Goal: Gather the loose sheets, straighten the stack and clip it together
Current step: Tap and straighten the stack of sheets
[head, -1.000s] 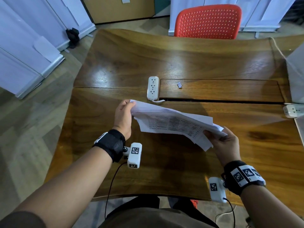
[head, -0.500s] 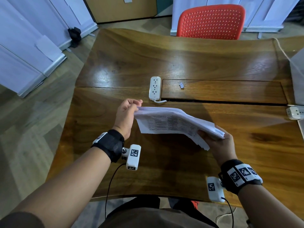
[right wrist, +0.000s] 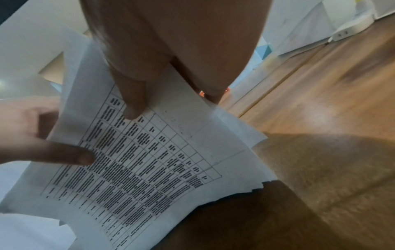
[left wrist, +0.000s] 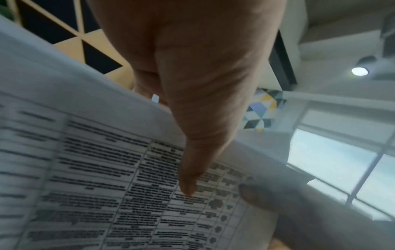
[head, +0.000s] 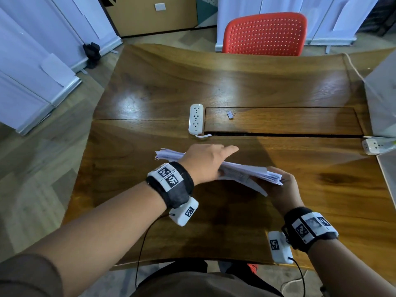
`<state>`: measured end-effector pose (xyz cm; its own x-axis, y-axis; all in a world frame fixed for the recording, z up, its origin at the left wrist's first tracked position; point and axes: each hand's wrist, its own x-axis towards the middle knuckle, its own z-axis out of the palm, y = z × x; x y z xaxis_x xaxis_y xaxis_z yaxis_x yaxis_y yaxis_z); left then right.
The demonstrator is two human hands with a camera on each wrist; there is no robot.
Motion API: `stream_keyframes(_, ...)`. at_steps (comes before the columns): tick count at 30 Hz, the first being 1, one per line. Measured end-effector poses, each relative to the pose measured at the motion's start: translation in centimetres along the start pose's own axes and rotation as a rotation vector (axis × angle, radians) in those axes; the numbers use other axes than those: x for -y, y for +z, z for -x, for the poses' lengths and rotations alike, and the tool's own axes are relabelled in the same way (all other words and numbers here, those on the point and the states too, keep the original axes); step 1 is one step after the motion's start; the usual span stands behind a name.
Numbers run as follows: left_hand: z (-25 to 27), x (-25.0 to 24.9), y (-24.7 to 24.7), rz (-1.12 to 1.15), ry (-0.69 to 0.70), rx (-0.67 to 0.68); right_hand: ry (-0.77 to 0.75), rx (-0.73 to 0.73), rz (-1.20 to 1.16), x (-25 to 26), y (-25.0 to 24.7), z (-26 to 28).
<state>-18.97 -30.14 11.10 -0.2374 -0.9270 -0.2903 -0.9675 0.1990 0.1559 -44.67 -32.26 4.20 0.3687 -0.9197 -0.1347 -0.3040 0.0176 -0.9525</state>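
Observation:
A stack of printed white sheets [head: 246, 170] hangs in the air over the near half of the wooden table [head: 214, 86], its edges uneven. My left hand [head: 209, 161] lies palm down across the top of the stack near its left half. In the left wrist view its thumb [left wrist: 188, 177] presses the printed underside [left wrist: 96, 177], so it pinches the stack. My right hand [head: 282, 189] holds the right end, its thumb [right wrist: 132, 104] on the printed face [right wrist: 149, 169] and the fingers behind. A small binder clip [head: 231, 115] lies on the table's inset panel, beyond both hands.
A white power strip [head: 195, 120] lies just left of the clip. Another power strip [head: 374, 146] sits at the right edge beside a pale box [head: 383, 99]. A red chair [head: 265, 35] stands at the far side of the table.
The left hand has left the stack's left end, turned palm down and slid right across the top. The stack has turned so its printed face points down.

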Motion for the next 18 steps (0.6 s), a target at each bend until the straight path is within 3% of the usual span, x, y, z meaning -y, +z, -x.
stream_keyframes(2,-0.6,-0.1,-0.5,-0.069,-0.012,0.026,-0.077,0.034,0.059,0.8,0.0,-0.1)
stream_keyframes(5,0.0,1.0,-1.6,0.044,-0.029,-0.004,-0.123,0.023,0.076,3.0,-1.2,-0.4)
stream_keyframes(7,1.4,2.5,-2.6,0.230,-0.078,-0.053,-0.113,-0.069,0.019,3.7,-3.2,-1.1)
stream_keyframes(9,2.9,4.3,-3.3,0.590,-0.202,-0.106,-0.053,-0.158,-0.064,4.6,-5.1,-1.6)
stream_keyframes(12,4.7,4.8,-3.7,1.032,-0.267,-0.233,-0.025,-0.019,-0.252,6.4,-4.9,-2.0)
stream_keyframes(14,5.0,4.0,-3.5,1.147,-0.238,-0.324,-0.096,0.055,-0.341,8.9,-3.2,-2.0)
stream_keyframes(18,4.8,2.7,-2.4,1.252,-0.284,-0.514,-0.234,-0.075,-0.305,10.5,-0.9,-2.6)
